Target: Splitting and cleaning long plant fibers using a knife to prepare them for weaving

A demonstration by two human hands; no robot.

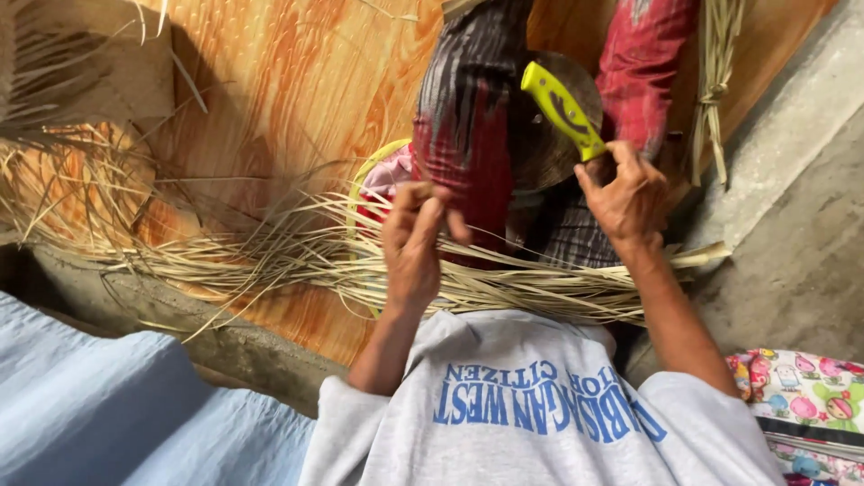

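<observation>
Clearly, one knife (pixel 562 110) with a yellow-green handle sits clenched in the right hand (pixel 627 193), while the left hand (pixel 414 238) pinches a few pale dried strips (pixel 297 256) from the single bundle across the lap. Judged from here, keep the blade angled away from the fingers and the strip taut.

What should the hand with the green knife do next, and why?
Probably bring the knife down to the strip the left hand pinches. The right hand holds it raised above the bundle of dry strips, so nothing is being cut yet.
</observation>
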